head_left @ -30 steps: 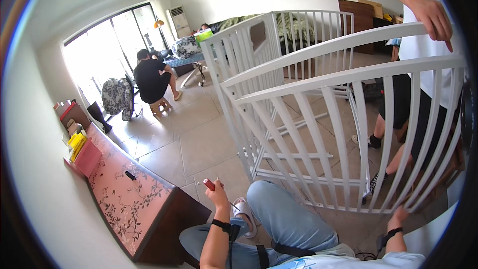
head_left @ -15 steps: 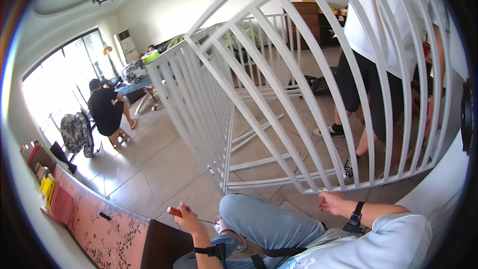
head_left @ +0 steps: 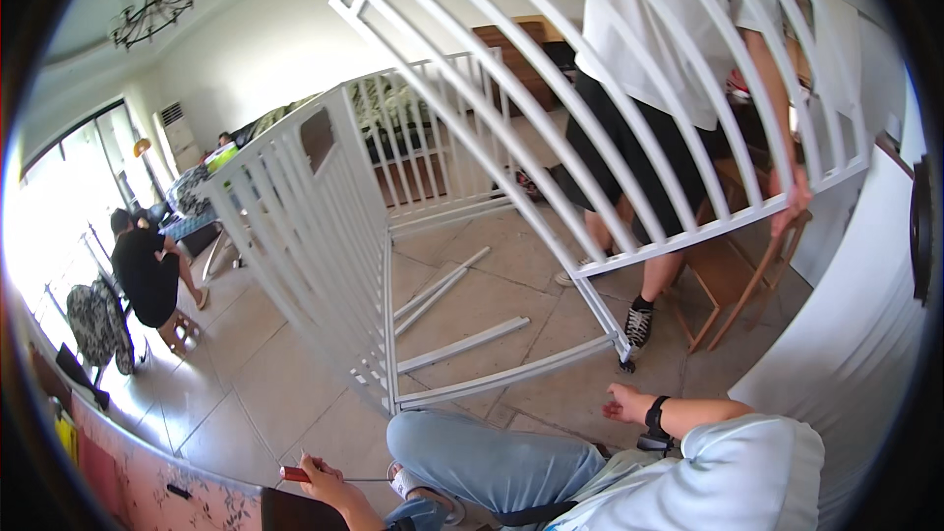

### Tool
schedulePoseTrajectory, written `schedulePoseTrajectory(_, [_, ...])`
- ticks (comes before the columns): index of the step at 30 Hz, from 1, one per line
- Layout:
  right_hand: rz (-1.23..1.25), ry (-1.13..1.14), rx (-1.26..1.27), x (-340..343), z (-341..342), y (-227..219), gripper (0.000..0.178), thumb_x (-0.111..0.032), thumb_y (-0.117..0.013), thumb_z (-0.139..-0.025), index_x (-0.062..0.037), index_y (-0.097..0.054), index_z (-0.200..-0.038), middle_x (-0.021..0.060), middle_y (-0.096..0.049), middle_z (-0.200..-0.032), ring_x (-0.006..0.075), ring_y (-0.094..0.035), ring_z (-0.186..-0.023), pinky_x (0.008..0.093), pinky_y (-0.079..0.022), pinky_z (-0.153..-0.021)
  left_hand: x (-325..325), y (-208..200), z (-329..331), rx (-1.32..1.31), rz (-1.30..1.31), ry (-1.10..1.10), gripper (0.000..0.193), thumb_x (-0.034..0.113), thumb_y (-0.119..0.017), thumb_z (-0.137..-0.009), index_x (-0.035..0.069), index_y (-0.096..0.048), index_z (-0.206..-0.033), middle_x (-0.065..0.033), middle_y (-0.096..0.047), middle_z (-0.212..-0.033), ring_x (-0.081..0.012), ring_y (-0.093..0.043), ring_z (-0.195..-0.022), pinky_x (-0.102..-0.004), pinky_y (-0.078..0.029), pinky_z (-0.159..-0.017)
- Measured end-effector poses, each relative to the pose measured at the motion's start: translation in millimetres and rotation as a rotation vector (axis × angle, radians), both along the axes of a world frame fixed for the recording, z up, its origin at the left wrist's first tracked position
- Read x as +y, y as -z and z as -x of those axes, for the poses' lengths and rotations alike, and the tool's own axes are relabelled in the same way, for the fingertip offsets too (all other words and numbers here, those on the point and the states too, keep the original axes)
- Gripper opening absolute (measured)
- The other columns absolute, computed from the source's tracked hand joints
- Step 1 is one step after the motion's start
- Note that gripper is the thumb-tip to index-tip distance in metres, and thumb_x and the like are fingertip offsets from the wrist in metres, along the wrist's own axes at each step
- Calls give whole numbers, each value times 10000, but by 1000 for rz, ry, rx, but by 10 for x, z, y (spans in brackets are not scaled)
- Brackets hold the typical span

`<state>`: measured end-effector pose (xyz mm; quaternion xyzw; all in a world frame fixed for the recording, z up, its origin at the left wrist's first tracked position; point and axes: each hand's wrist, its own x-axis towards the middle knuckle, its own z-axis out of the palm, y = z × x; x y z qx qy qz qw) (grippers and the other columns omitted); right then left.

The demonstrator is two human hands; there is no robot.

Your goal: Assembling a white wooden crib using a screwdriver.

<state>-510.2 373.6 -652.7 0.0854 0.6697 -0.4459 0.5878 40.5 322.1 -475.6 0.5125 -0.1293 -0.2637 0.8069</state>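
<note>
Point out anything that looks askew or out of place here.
One white railing panel leans steeply, propped by a standing person's hand, while the other panel stands upright. Loose white bars lie scattered on the tiled floor.

Floor (head_left: 295, 374): large beige tiles with dark grout lines, covering the centre and lower left of the frame. Walls (head_left: 265, 49): plain, off-white, running across the upper left. Ceiling: pale, with a dark multi-arm chandelier (head_left: 152, 15) at the upper left. Window (head_left: 59, 206): a tall glazed opening at the left edge, strongly overexposed; daylight is the main light source. A white floor-standing air conditioner (head_left: 177, 138) stands beside the window. A dark wooden cabinet (head_left: 521, 59) stands against the far wall, upper centre. A wooden chair (head_left: 733, 285) stands at the right. A floral-topped bench (head_left: 147, 492) occupies the lower left corner.
</note>
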Motion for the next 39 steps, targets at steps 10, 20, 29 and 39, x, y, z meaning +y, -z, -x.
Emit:
schedulePoseTrajectory(10, [881,-888,379,-815,-1225,-1224,201,-152,-612,-918,-13,-604,-1061,63,-650,-917,130,-627,-829,281,-530,-750,-22,-16,236,-573,-6,203,217,116,-676,-865,72,-501,-744,-9,-506,-601,-80,-471,-500,-251,-363,-463])
schedulePoseTrajectory(20, [1417,-1281,271,-982,-2859,-2074,322,-204,-582,-960,-29,-570,-1231,39,-627,-950,113,-586,-867,254,-484,-791,223,-351,646,-754,-152,695,207,34,-649,-815,-36,-631,-621,-4,-580,-549,-43,-481,-510,-232,-390,-485])
schedulePoseTrajectory(29, [1184,-1142,-172,-909,-2997,-1847,289,-193,-606,-960,4,-599,-1171,21,-639,-942,84,-584,-857,243,-488,-776,126,-220,788,-774,-79,820,281,9,-668,-796,48,-493,-579,74,-385,-551,-35,-349,-530,-263,-268,-449])
schedulePoseTrajectory(39, [1105,-992,-177,-832,-3121,-1439,166,-177,-604,-957,-36,-637,-1039,0,-632,-893,78,-559,-820,238,-474,-744,131,-280,748,-672,-190,966,254,141,-671,-881,-40,-678,-702,20,-573,-555,-34,-481,-541,-239,-376,-481])
